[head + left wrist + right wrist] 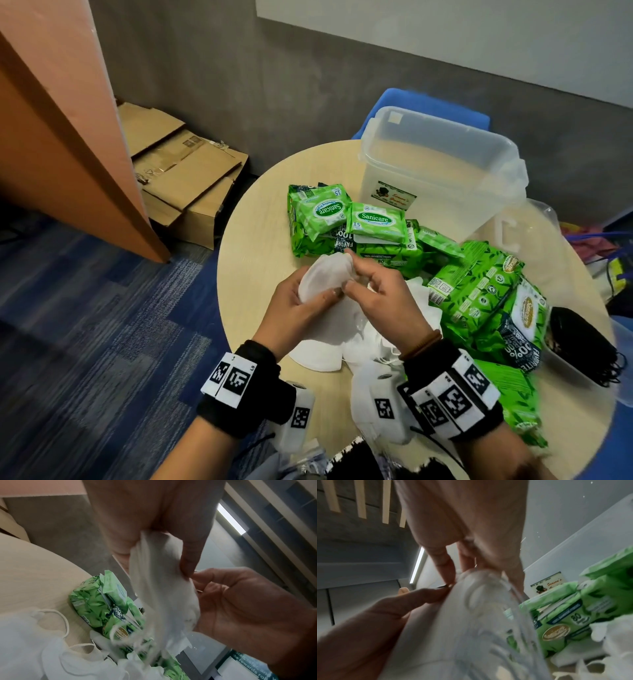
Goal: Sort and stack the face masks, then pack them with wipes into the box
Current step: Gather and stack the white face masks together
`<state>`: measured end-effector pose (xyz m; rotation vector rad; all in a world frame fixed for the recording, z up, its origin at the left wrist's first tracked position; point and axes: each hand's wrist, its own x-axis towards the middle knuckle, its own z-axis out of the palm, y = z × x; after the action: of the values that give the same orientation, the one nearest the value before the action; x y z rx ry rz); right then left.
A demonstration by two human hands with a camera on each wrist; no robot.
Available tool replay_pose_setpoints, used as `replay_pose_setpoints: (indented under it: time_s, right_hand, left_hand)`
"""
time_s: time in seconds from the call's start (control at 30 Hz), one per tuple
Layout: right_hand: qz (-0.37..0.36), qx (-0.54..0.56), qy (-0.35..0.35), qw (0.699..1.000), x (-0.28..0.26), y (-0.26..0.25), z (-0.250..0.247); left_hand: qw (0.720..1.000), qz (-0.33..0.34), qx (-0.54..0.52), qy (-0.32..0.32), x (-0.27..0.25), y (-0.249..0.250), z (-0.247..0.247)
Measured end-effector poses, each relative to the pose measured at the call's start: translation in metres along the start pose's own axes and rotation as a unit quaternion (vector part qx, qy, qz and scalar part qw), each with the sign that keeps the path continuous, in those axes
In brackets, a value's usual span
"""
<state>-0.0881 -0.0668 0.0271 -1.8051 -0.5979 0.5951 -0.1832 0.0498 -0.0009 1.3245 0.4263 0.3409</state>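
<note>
On the floor to the left of the round desk lie flattened cardboard boxes. Above the near part of the desk the left hand holds a white face mask — its thumb and fingers are curled around the lower side of the mask. The right hand meets it from the right, and its grip is a pinch of fingertips on the mask's upper edge. Under both hands a loose heap of white masks rests on the desk. Behind the held mask lie green wipes packs, and more wipes are piled to the right of it. The clear plastic box stands open at the far side of the desk. Black masks sit in a clear container at the desk's right edge.
</note>
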Motion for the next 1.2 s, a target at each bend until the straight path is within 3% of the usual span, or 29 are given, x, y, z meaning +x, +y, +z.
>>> replay_pose_setpoints:
  time_s: [0.07, 0.17, 0.27, 0.37, 0.43, 0.5, 0.7, 0.77, 0.9, 0.97, 1.03, 1.13, 1.2]
  right_hand:
    - [0.012, 0.011, -0.041, 0.999, 0.0, 0.001, -0.003]
    - [0.004, 0.001, -0.04, 0.999, 0.001, 0.001, -0.008]
    - [0.031, 0.053, -0.053, 0.997, 0.003, -0.002, -0.016]
    - [0.068, 0.132, -0.051, 0.988, 0.005, -0.005, -0.021]
    - [0.086, 0.182, -0.017, 0.979, 0.009, -0.005, -0.022]
    - [0.098, 0.207, 0.027, 0.973, 0.012, -0.002, -0.019]
    - [0.105, 0.145, 0.058, 0.982, 0.005, 0.009, -0.007]
    - [0.132, 0.155, 0.075, 0.976, 0.005, 0.011, -0.006]
    - [0.143, 0.188, 0.03, 0.971, 0.001, 0.009, 0.002]
    - [0.143, 0.222, 0.039, 0.964, 0.001, 0.009, 0.004]
    - [0.149, 0.287, 0.043, 0.945, 0.0, 0.008, 0.005]
    - [0.167, 0.361, 0.025, 0.917, 0.0, 0.006, 0.011]
    - [0.163, 0.325, 0.035, 0.931, -0.001, 0.006, 0.017]
  left_hand:
    - [0.999, 0.005, -0.025, 0.038, 0.0, 0.001, -0.001]
    - [0.992, -0.024, -0.078, 0.097, 0.0, 0.004, 0.0]
    - [0.978, -0.107, -0.17, 0.053, 0.001, 0.011, -0.003]
    - [0.937, -0.179, -0.297, -0.025, 0.003, 0.018, -0.012]
    - [0.931, -0.204, -0.301, -0.045, 0.004, 0.019, -0.013]
    - [0.942, -0.213, -0.258, -0.038, 0.006, 0.014, -0.011]
    - [0.982, -0.126, -0.114, 0.08, 0.01, 0.0, -0.002]
    - [0.991, -0.083, -0.082, 0.068, 0.009, 0.0, -0.002]
    - [0.998, -0.02, -0.005, 0.061, 0.006, -0.005, -0.001]
    - [0.995, -0.012, -0.031, 0.098, 0.006, -0.005, 0.0]
    - [0.985, -0.033, -0.122, 0.121, 0.008, -0.002, -0.003]
    - [0.981, -0.055, -0.165, 0.086, 0.008, 0.001, -0.007]
    - [0.987, -0.055, -0.136, 0.07, 0.007, 0.004, -0.007]
